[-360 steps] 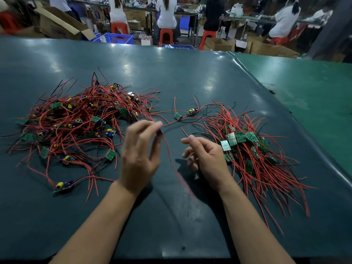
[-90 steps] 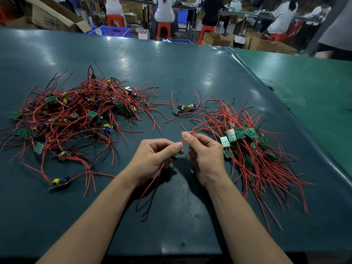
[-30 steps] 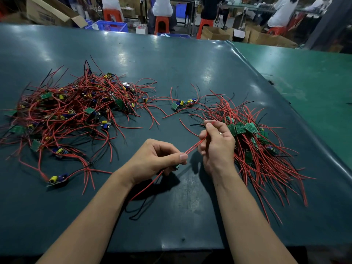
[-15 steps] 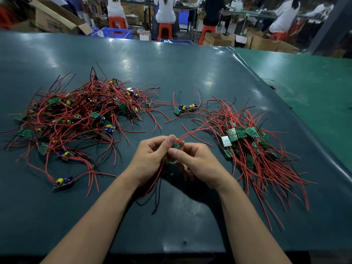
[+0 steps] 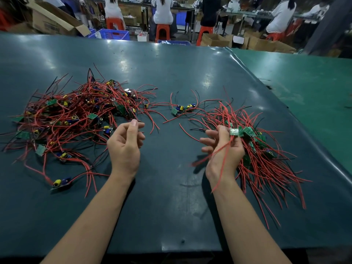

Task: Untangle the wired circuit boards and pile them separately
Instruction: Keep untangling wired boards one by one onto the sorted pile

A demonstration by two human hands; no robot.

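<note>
The freed board [image 5: 234, 132] sits at the tips of the right hand [image 5: 222, 149], pinched by thumb and fingers, its red wires [image 5: 222, 164] trailing near-left down across the palm and wrist. That long axis already runs much as the sorted pile [image 5: 266, 161] does, which lies touching the hand's right side, so setting it down looks like a short move right. The left hand [image 5: 124, 147] hovers with fingers loosely curled, holding nothing, just near-right of the tangle [image 5: 76, 119] and much the closer hand for the next board. Two loose boards [image 5: 182, 109] lie far, between the heaps.
</note>
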